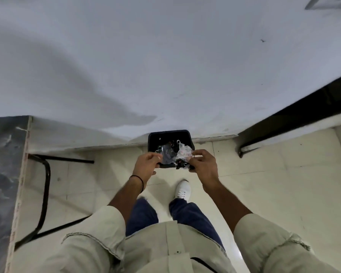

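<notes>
Both hands work at a small black bin (169, 133) that stands on the tiled floor (264, 184) against a white wall (165, 75), just ahead of the person's white shoe (183, 191). Left hand (146, 164) curls its fingers round the bin's near rim, while right hand (203, 164) pinches a wad of crumpled plastic (183, 152) over the bin's right side. Dark and clear scraps already lie inside. The job looks about half done: the wad is over the opening but not released, so what remains, by appearance, is to drop or press it in and let go of the rim
</notes>
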